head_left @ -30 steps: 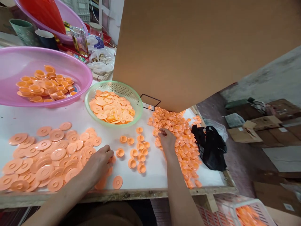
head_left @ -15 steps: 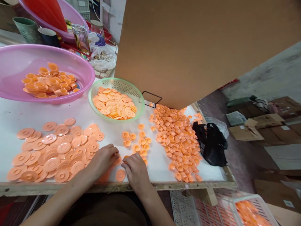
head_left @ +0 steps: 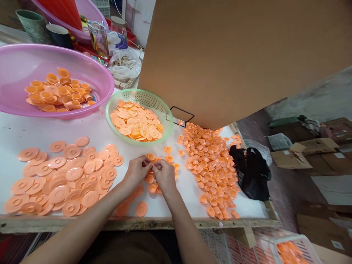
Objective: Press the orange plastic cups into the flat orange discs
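My left hand (head_left: 137,170) and my right hand (head_left: 165,176) meet fingertip to fingertip above the table. Both are closed in a pinch, and what lies between the fingers is too hidden to make out. Small orange plastic cups (head_left: 152,188) lie just under and around the hands. A single flat orange disc (head_left: 141,208) rests near the front edge, below my wrists. Left of my forearm spreads a layer of round orange plastic discs (head_left: 74,173) with raised rings. A large heap of small orange cups (head_left: 211,165) stands to the right.
A green sieve basket (head_left: 171,126) holds orange discs; a pink basin (head_left: 108,86) holds orange cups and saucers. Behind rises a big cardboard sheet (head_left: 233,55). A black bag (head_left: 251,174) sits at the table's right edge. Below, a white crate (head_left: 304,242) contains orange pieces.
Both hands have moved forward from near the table's front edge and come together over the small cups. The view has shifted slightly.
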`<act>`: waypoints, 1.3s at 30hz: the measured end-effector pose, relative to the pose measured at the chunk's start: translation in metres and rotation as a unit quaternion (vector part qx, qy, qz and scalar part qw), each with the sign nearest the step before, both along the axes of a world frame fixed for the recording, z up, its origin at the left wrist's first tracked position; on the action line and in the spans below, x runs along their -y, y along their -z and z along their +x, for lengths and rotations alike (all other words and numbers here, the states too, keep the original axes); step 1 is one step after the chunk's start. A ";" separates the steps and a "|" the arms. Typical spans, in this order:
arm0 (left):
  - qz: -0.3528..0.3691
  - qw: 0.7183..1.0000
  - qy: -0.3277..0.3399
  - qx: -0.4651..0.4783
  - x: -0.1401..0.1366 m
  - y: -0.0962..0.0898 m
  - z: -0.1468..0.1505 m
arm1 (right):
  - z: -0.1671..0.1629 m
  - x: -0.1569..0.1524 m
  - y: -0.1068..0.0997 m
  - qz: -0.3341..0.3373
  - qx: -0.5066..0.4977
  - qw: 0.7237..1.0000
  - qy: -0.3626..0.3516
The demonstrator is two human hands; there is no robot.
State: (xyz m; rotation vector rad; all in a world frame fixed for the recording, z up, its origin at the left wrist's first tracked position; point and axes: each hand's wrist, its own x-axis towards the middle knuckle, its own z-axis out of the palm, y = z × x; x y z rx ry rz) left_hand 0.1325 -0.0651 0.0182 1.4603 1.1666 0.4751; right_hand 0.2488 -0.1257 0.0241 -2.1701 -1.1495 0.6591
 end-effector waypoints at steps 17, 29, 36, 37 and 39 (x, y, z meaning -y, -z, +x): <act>-0.050 0.998 0.025 0.018 -0.007 0.000 0.002 | 0.006 0.001 -0.012 -0.065 -0.135 0.989 0.007; 0.052 0.997 0.031 -0.056 0.000 -0.006 -0.050 | -0.004 0.035 -0.021 -0.016 0.102 0.992 -0.077; 0.242 0.928 0.251 -0.129 0.048 -0.002 -0.032 | 0.024 0.055 -0.044 0.031 -0.102 0.992 0.073; 0.254 0.922 0.255 -0.141 0.049 0.000 -0.028 | 0.024 0.060 -0.047 0.029 -0.121 0.989 0.081; 0.268 0.919 0.241 -0.159 0.047 0.004 -0.025 | 0.019 0.071 -0.051 0.027 -0.150 0.984 0.088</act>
